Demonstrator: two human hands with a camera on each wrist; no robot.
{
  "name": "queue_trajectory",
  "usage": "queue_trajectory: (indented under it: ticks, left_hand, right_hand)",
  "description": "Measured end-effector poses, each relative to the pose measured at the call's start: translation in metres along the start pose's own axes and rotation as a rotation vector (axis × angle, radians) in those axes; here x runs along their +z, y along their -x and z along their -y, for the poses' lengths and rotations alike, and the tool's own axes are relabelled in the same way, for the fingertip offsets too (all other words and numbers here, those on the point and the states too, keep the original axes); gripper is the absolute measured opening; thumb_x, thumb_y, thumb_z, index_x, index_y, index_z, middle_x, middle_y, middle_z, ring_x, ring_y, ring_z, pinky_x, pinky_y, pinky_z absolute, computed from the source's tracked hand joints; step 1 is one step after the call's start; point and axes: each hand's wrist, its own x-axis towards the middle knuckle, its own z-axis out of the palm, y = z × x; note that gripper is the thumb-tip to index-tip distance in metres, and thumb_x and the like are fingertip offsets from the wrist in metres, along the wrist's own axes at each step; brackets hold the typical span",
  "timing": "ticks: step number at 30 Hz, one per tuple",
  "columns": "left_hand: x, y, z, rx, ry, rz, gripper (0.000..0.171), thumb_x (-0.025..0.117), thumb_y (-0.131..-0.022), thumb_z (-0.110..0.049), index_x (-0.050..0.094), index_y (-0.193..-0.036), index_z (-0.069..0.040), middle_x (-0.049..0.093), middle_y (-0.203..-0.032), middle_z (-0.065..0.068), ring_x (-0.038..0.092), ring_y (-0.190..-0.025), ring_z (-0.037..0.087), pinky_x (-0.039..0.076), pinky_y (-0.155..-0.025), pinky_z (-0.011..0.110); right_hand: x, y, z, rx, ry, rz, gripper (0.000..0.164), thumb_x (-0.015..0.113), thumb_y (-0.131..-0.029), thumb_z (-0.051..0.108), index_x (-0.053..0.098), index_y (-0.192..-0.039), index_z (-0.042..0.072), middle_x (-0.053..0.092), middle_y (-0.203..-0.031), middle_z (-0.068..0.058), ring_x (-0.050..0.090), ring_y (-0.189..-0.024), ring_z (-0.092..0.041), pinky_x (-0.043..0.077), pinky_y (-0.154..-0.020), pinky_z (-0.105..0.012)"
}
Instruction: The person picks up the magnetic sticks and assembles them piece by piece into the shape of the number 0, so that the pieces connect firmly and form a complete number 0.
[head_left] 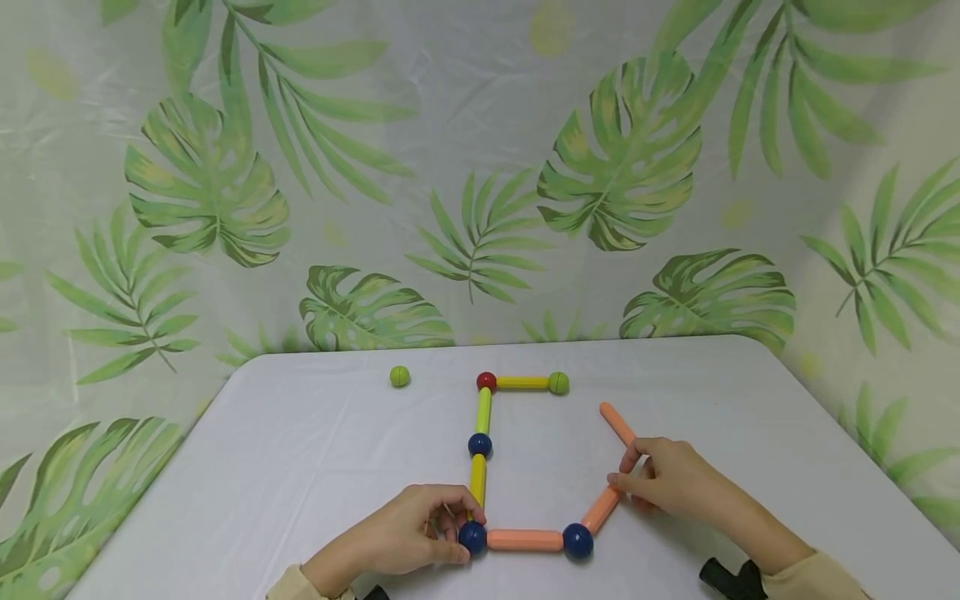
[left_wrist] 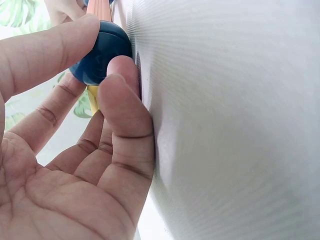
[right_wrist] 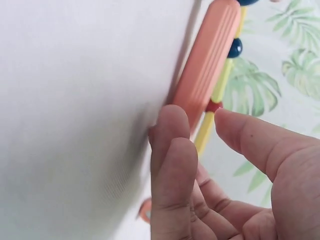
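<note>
At the near left corner of a line of balls and rods, my left hand (head_left: pixel 412 529) grips a dark blue ball (head_left: pixel 472 538) between thumb and fingers. In the left wrist view, the fingertips lie around that blue ball (left_wrist: pixel 102 52). An orange rod (head_left: pixel 525 540) joins it to another blue ball (head_left: pixel 578 542). From there a second orange rod (head_left: pixel 602 510) slants up to my right hand (head_left: pixel 671 475), which pinches its far end. Another orange rod (head_left: pixel 617 423) sticks out beyond the fingers, its near end hidden by them. The right wrist view shows the slanting orange rod (right_wrist: pixel 207 65) at the fingertips.
From the gripped ball, a yellow rod (head_left: pixel 478 482), blue ball (head_left: pixel 480 445) and lime rod (head_left: pixel 483 410) lead to a red ball (head_left: pixel 487 382). A yellow rod (head_left: pixel 522 382) and green ball (head_left: pixel 558 383) extend right. Another green ball (head_left: pixel 400 377) lies apart on the white table (head_left: pixel 300 433).
</note>
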Motion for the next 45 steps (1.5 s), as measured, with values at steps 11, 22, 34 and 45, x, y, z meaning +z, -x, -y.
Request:
queue_trajectory:
  ticks: [11, 22, 34, 45]
  left_hand:
    - [0.0, 0.0, -0.001, -0.007, 0.009, 0.0, 0.028, 0.088, -0.09, -0.013, 0.073, -0.112, -0.023, 0.066, -0.1, -0.004, 0.061, -0.081, 0.002, 0.047, -0.069, 0.017]
    - [0.001, 0.001, -0.001, -0.013, 0.012, -0.001, 0.028, 0.087, -0.09, -0.013, 0.073, -0.113, -0.022, 0.066, -0.1, -0.004, 0.06, -0.08, 0.001, 0.047, -0.069, 0.017]
    - [0.002, 0.0, -0.002, -0.003, 0.002, -0.01, 0.028, 0.088, -0.09, -0.013, 0.074, -0.112, -0.023, 0.066, -0.099, -0.005, 0.06, -0.08, 0.001, 0.047, -0.068, 0.017]
    - [0.006, 0.0, -0.002, 0.003, 0.01, -0.027, 0.029, 0.089, -0.088, -0.013, 0.074, -0.11, -0.024, 0.066, -0.098, -0.005, 0.06, -0.076, 0.001, 0.05, -0.068, 0.017]
  right_hand:
    - [0.009, -0.006, 0.001, 0.028, -0.082, -0.011, 0.025, 0.084, -0.093, 0.031, 0.07, -0.099, 0.011, 0.068, -0.066, 0.001, 0.06, -0.059, -0.015, 0.042, -0.054, -0.025]
    - [0.016, -0.018, 0.01, -0.045, -0.079, -0.038, 0.024, 0.084, -0.092, 0.031, 0.072, -0.099, 0.011, 0.065, -0.071, 0.003, 0.055, -0.064, -0.013, 0.04, -0.058, -0.025]
    - [0.026, -0.032, 0.021, -0.132, -0.14, -0.012, 0.023, 0.083, -0.094, 0.025, 0.072, -0.104, 0.007, 0.068, -0.077, 0.002, 0.061, -0.066, -0.013, 0.051, -0.059, -0.026]
    - [0.027, -0.036, 0.026, -0.141, -0.166, 0.008, 0.023, 0.083, -0.093, 0.022, 0.071, -0.104, 0.006, 0.068, -0.079, 0.0, 0.064, -0.067, -0.014, 0.053, -0.059, -0.027]
